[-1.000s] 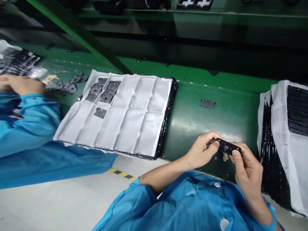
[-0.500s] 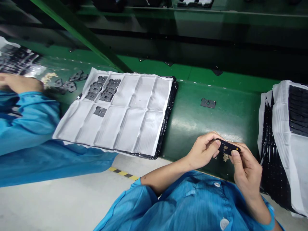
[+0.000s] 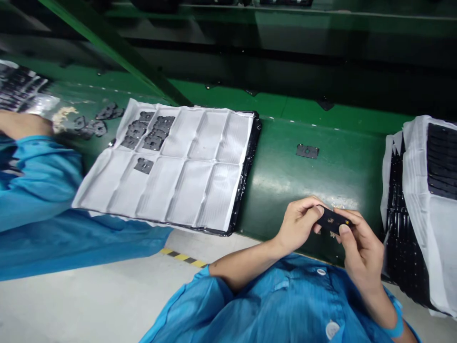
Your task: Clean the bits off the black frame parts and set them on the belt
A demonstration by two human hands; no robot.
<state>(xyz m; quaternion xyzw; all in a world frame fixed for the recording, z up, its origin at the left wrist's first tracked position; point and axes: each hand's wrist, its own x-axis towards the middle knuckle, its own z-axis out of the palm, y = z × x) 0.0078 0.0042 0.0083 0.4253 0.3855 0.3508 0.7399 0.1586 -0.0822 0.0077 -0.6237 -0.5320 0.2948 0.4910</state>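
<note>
Between my two hands is a small flat black plate (image 3: 332,221) with cut-outs and a yellow spot near its right end. My left hand (image 3: 300,223) pinches its left end, thumb on top. At the other end, the thumb and fingers of my right hand (image 3: 362,243) are closed on the same plate. Under it, small pale bits lie on the green table, partly hidden by the hands. Farther back on the table lies a similar dark plate (image 3: 307,151), flat and apart from my hands.
A tray covered in white sheeting (image 3: 200,190) holds several dark plates (image 3: 159,133). Stacked black trays with white sheets (image 3: 414,190) stand at right. On the left, a co-worker's blue sleeve (image 3: 46,176) is near loose dark parts (image 3: 94,127). A green beam (image 3: 117,52) slants overhead.
Both hands keep hold of the black plate, which has tilted slightly and shifted a little left in view. The whole scene has shifted slightly with the camera.
</note>
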